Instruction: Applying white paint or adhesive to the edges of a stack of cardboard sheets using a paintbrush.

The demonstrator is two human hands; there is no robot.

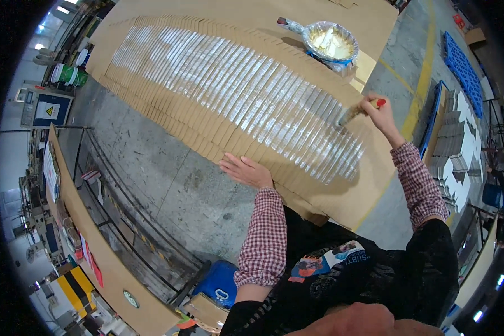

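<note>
My right hand (379,113) is closed around the handle of a brush (349,115), whose red handle end shows above the fist. The bristles touch the right part of a long row of overlapping brown cardboard sheets (235,133). Shiny, wet-looking whitish strips (246,84) run across the middle of the row. My left hand (246,171) lies flat with fingers stretched out on the near edge of the sheets. Beyond the row stands a pan (355,51) lined with clear plastic, holding cream-coloured paste (331,43); its wrapped handle (290,24) points left.
The sheets lie on a cardboard-covered table (369,193). Blue pallets (462,73) and stacks of pale sheets (455,143) stand to the right. At lower left are a metal rack (134,238), a long brown board (109,274) and a blue container (218,283).
</note>
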